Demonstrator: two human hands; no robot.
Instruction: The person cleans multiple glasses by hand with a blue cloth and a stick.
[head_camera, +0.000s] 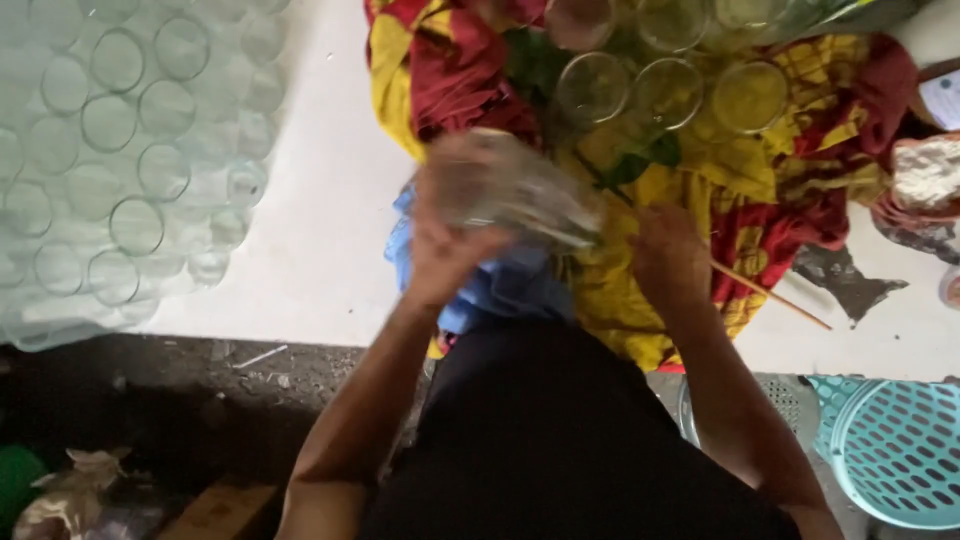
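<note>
Hands (450, 235) and (668, 250) are working a blurred clear glass jar (520, 190) over a blue cloth (500, 285), left closed around it, right's grip unclear, while a few jars (668, 92) are standing on the red-and-yellow cloth (620, 290) and many more (120, 150) are waiting in wrapped packs on the tabletop (320, 220).

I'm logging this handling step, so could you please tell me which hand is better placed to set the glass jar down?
Probably the left hand: its grip wraps the blurred glass jar, while the right hand rests apart on the yellow-red cloth.
</note>
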